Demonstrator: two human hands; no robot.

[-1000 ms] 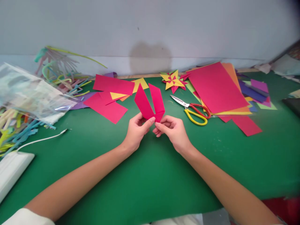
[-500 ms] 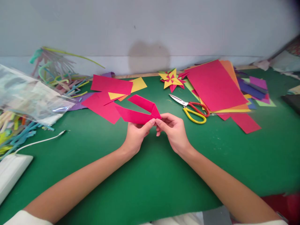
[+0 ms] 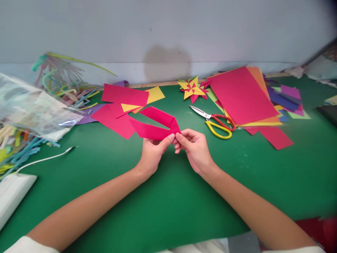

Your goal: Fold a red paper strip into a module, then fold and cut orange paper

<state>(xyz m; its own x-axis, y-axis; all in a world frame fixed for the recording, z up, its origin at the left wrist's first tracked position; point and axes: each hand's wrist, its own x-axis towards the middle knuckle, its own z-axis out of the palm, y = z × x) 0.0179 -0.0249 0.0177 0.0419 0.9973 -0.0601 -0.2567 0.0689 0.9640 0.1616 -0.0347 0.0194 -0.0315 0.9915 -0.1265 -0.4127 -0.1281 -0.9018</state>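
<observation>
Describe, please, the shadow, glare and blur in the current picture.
Head view: a soft shadow lies on the grey wall; head view, left: glare streaks the clear plastic bag and the colourful strips look smeared; head view, centre: the folded red paper looks crisper.

A plain white left sleeve (image 3: 33, 246) and, past the tabletop's (image 3: 163, 200) near edge, a sliver of white right sleeve (image 3: 297, 250) give way to slim, bare forearms (image 3: 92, 207), tapering to the wrists.

Looks forward and down from the head, close over the green table (image 3: 168, 196), facing the wall (image 3: 105, 28); seemingly blurred at far right.
</observation>
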